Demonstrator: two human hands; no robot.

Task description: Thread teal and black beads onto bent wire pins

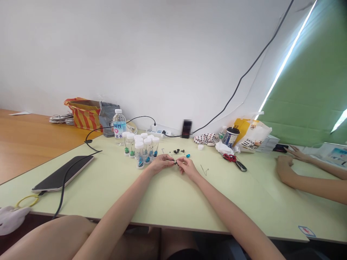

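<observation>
A bare thigh (46, 238) sits nearest the camera, below the edge of the pale green tabletop (168, 206), where both forearms reach in. The left hand (160, 163) and right hand (187, 168) meet near the middle, each in a narrow pinch on a small dark part (175, 163), too small to tell exactly what it is. A slip of those fingertips could drop it among the loose black pieces (177, 151) and the blue bead (188, 155), and anything round could roll away. A careless sweep of the left wrist could topple the white-capped plastic vials (139, 153) standing nearby. A bent wire (204, 170) lies to the right, short of the red-handled scissors (230, 157). Legible writing is sparse: "泉水" on the water bottle (119, 124) and "SANM" on the yellow-and-white bag (252, 131). A co-worker's hands (287, 162) rest at the far right.
</observation>
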